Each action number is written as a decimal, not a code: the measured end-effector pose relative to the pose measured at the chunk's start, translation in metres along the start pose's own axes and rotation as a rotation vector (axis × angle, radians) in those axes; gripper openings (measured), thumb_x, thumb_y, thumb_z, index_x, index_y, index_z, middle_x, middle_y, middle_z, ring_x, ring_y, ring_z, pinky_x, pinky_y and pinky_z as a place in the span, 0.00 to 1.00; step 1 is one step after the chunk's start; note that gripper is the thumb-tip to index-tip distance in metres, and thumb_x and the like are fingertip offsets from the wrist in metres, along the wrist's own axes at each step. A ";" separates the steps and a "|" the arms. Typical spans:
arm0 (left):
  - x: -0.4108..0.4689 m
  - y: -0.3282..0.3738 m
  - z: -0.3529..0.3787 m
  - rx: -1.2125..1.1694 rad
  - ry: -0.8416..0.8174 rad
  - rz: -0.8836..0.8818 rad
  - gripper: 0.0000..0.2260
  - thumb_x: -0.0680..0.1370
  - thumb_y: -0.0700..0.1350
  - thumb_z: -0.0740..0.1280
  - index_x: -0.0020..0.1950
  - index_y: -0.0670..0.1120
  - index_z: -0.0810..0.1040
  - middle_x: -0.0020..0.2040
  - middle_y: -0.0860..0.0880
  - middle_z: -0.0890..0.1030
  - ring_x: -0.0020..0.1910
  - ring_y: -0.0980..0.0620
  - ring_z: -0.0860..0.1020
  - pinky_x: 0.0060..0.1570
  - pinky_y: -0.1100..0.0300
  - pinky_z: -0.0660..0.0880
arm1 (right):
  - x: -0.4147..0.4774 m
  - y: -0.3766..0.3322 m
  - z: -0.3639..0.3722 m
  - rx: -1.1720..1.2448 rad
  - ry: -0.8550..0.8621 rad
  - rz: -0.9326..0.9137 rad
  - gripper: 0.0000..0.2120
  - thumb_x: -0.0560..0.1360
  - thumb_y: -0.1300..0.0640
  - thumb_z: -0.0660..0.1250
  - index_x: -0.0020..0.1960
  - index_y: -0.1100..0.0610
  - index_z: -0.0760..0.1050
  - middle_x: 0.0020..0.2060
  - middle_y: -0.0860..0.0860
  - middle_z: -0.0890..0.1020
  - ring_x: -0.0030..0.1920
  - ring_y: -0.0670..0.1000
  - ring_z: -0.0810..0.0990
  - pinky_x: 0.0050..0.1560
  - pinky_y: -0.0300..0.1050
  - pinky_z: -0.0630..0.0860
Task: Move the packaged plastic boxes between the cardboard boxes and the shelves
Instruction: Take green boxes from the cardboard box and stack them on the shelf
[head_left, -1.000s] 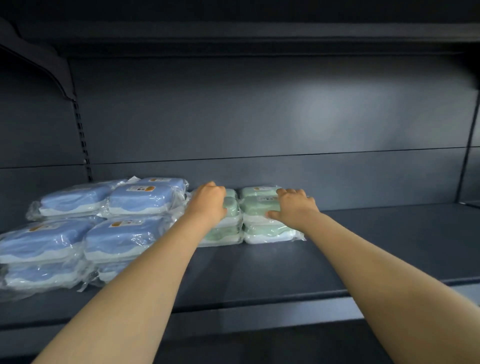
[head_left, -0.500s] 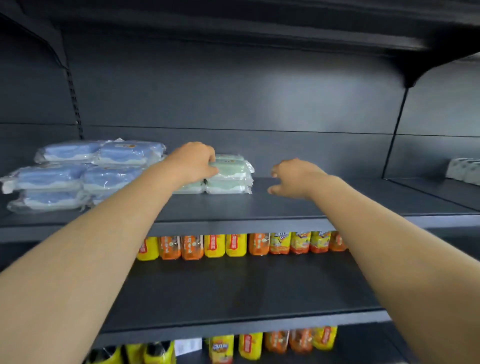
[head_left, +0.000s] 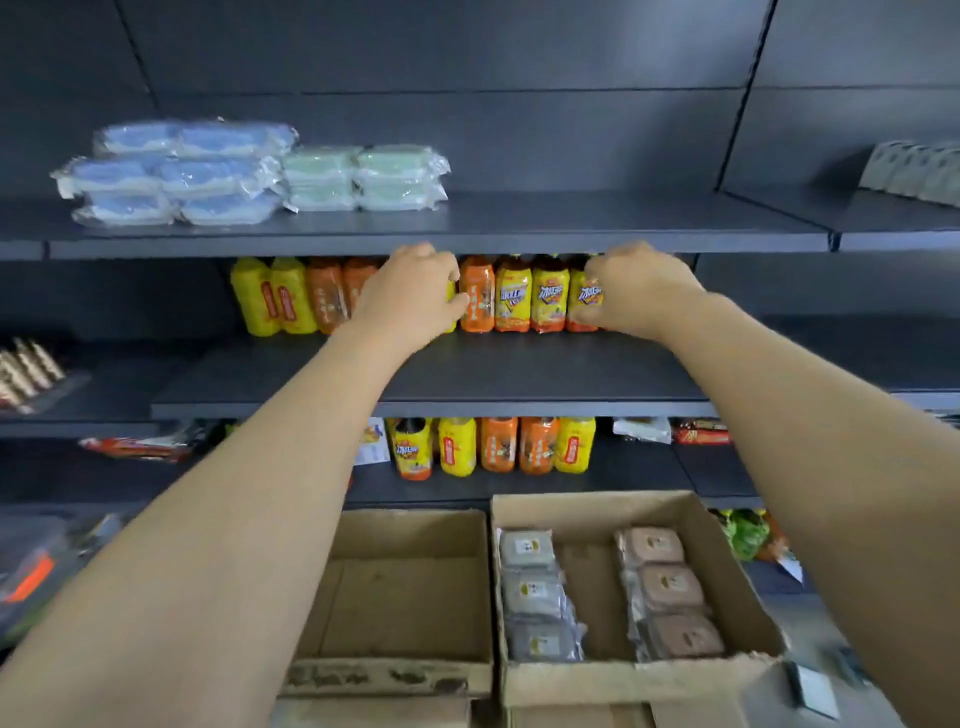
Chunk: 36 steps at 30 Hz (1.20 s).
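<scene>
Reaching hands: the left hand (head_left: 410, 291) and the right hand (head_left: 641, 288) hang at arm's stretch in front of a row of orange and yellow drink bottles (head_left: 514, 299), just below the lip of the dark grey top shelf (head_left: 571, 228).
Grip: the fingers of both hands are loosely curled and hold nothing. I cannot tell whether the left thumb brushes a bottle.
Shelved packs: the blue plastic boxes in clear wrap (head_left: 171, 171) are stacked at the far left of the top shelf. The pale green wrapped plastic boxes (head_left: 363, 176) sit against them on the right.
Cartons: near and low, the right-hand open brown cardboard box (head_left: 623, 680) holds a row of grey wrapped boxes (head_left: 530, 592) on its left and a row of brown wrapped boxes (head_left: 670, 592) on its right. The left-hand cardboard box (head_left: 410, 535) stands just beside it.
Step in hand: a gap between loads, by my reading, with blue and green shelved and both hands free.
Next move: probably both hands drop to the right-hand carton, take a grey or brown pack by its sides and lift it over the carton wall. It would go on the top shelf right of the green stack. The wrap looks slippery, so the hold should be firm.
</scene>
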<state>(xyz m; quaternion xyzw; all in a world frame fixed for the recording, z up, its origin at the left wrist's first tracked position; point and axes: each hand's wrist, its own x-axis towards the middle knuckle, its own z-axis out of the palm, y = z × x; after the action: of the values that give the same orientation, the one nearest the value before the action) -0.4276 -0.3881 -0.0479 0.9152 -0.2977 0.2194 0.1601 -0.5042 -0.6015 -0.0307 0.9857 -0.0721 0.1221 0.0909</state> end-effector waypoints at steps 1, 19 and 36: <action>-0.012 0.011 0.008 0.014 -0.020 -0.003 0.14 0.78 0.51 0.64 0.59 0.44 0.76 0.58 0.45 0.75 0.61 0.45 0.71 0.53 0.53 0.70 | -0.011 0.006 0.008 0.009 -0.015 -0.006 0.24 0.75 0.42 0.63 0.63 0.58 0.72 0.58 0.57 0.75 0.63 0.58 0.70 0.52 0.51 0.72; -0.091 0.033 0.269 -0.088 -0.488 -0.078 0.15 0.80 0.52 0.59 0.60 0.45 0.74 0.57 0.48 0.74 0.61 0.48 0.70 0.51 0.54 0.72 | -0.061 0.037 0.272 0.138 -0.596 0.047 0.26 0.74 0.40 0.63 0.66 0.54 0.70 0.62 0.53 0.73 0.63 0.54 0.70 0.59 0.49 0.71; -0.147 0.005 0.491 -0.147 -0.989 -0.298 0.12 0.79 0.49 0.60 0.56 0.43 0.76 0.59 0.48 0.76 0.59 0.48 0.74 0.53 0.59 0.68 | -0.104 0.022 0.496 0.502 -1.053 0.383 0.17 0.73 0.47 0.65 0.59 0.53 0.74 0.56 0.51 0.78 0.56 0.53 0.77 0.50 0.45 0.75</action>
<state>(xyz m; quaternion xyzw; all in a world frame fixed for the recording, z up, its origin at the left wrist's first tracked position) -0.3867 -0.5301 -0.5389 0.9283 -0.2189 -0.2857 0.0937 -0.4948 -0.7080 -0.5261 0.8746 -0.2521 -0.3538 -0.2154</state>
